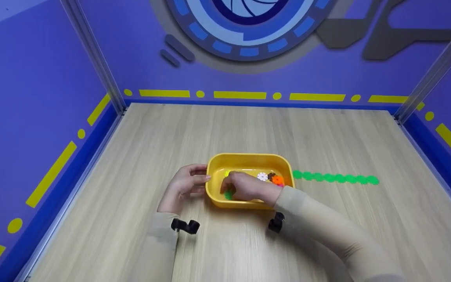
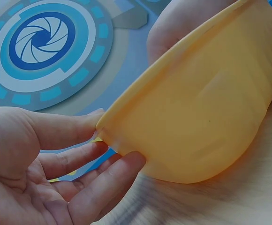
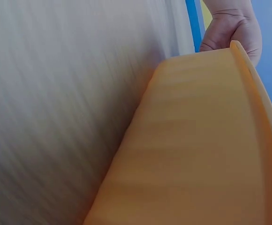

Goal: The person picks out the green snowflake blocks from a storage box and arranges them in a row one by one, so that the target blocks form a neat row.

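Observation:
A yellow plastic bin sits on the table with a few small snowflake discs inside. My left hand holds its left end, thumb at the rim and fingers against the outer wall. My right hand reaches down into the bin, fingers bent toward the floor at its left side. A green snowflake disc shows right at those fingertips; I cannot tell whether they pinch it. White, brown and orange discs lie in the bin's right part. A yellow disc shows behind the hand.
A straight row of several green snowflake discs runs along the wooden table to the right of the bin. Purple-blue panels wall the table at the back and both sides. Black wrist mounts sit on both sleeves.

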Demonstrator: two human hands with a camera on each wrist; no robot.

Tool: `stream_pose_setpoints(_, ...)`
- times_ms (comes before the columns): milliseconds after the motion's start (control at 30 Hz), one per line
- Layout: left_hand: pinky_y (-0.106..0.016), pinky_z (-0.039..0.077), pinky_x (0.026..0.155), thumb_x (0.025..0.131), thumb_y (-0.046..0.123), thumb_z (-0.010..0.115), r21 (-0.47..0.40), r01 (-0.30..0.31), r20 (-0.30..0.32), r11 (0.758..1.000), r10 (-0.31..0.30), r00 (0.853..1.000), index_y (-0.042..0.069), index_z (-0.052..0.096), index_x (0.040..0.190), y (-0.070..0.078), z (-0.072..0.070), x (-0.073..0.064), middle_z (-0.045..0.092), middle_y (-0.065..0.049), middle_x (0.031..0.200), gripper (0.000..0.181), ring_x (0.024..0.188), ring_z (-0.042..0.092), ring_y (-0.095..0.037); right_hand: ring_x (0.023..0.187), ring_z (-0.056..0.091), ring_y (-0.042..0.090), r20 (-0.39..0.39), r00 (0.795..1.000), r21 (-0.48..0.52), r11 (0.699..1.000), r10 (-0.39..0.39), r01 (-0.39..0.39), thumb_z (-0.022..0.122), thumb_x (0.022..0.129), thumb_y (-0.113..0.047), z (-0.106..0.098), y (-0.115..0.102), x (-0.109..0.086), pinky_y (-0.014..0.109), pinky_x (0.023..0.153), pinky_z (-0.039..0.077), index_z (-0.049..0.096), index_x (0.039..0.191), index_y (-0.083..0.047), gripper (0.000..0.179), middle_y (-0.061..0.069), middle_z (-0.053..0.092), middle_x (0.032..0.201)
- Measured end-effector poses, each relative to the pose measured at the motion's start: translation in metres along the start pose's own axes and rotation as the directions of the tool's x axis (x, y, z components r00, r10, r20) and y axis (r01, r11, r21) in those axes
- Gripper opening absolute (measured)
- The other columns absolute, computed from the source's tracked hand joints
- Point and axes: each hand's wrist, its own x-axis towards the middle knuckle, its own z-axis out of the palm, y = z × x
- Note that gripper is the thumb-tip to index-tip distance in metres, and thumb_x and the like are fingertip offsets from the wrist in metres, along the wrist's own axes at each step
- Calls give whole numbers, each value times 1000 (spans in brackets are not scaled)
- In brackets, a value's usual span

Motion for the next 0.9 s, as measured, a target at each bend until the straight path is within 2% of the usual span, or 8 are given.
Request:
stream_pose_setpoints(133, -37, 66, 76, 94, -1, 69, 5, -3, -5, 1000, 3, 1000, -1, 56, 142, 1, 0, 0, 63, -23, 135, 50, 99, 73, -27, 86, 57, 15, -17, 1000, -33, 999, 1, -1, 76, 81, 5, -1, 0, -1, 33, 82, 55, 78, 104, -9, 26, 7, 69, 96)
stream_pose_setpoints(267, -37, 66, 76, 93, -1, 71, 7, -6, -9, 1000, 7, 1000, 0, 57, 142, 2, 0, 0, 63, -23, 134, 51, 99, 73, -28, 80, 56, 13, -35, 999, -6, 1000, 31, -31, 78, 81, 4, -4, 1, -2, 31, 77, 55, 79, 97, -9, 21, 6, 67, 91)
stream_pose_setpoints(533, -34, 66, 74, 93, 0, 71, 11, -4, -18, 1000, 5, 1000, 0, 57, 141, 0, 1, 0, 63, -21, 132, 50, 95, 73, -24, 82, 58, 17, -62, 995, 73, 994, 82, -78, 75, 85, 6, -10, 7, -13, 39, 84, 58, 77, 96, -10, 19, 4, 72, 90)
stream_pose_setpoints(733, -35, 66, 75, 93, 1, 72, 23, -4, -27, 1000, 5, 1000, 0, 58, 141, 1, 1, 0, 63, -21, 132, 49, 95, 73, -23, 81, 61, 14, -57, 994, 95, 992, 92, -86, 77, 88, 0, -14, 11, -22, 35, 84, 60, 75, 98, -11, 15, 1, 73, 90)
stream_pose_setpoints(900, -36, 66, 77, 94, 1, 71, 24, 1, -23, 1000, 0, 1000, 1, 58, 141, 2, 1, -1, 63, -21, 133, 49, 95, 72, -22, 81, 62, 11, -83, 992, 122, 989, 93, -82, 77, 86, 0, -19, 15, -28, 32, 81, 59, 76, 97, -12, 16, 1, 74, 90)
